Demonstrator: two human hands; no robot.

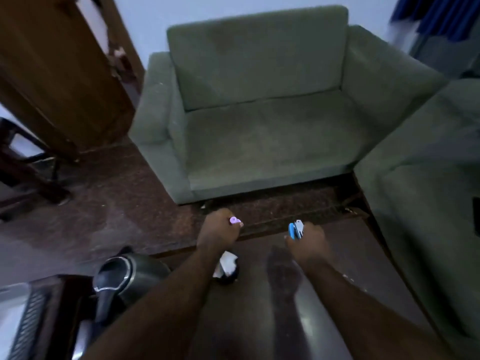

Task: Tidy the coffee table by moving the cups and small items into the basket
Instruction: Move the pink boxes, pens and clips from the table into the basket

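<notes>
I am holding a small pink item in my left hand, the grip closed around it so that only its rounded pink end is peeking out past my fingers. In my right hand I am gripping a blue and silver item — it looks like a small stapler, though blur is keeping me from being sure — with my fingers wrapped tight and its front end sticking up above my fist. Both hands are hovering above the far edge of the dark wooden surface, well apart from each other, my bare forearms reaching forward over it.

Just below my left wrist, a small dark cup is standing on the surface with crumpled white paper poking out of it. To the left, a dark kettle with its lid open is sitting near the corner. Beyond the surface, a grey-green armchair is facing me across a strip of brown floor, and part of a second green seat is showing on the right. A brown wooden door is standing at the upper left.
</notes>
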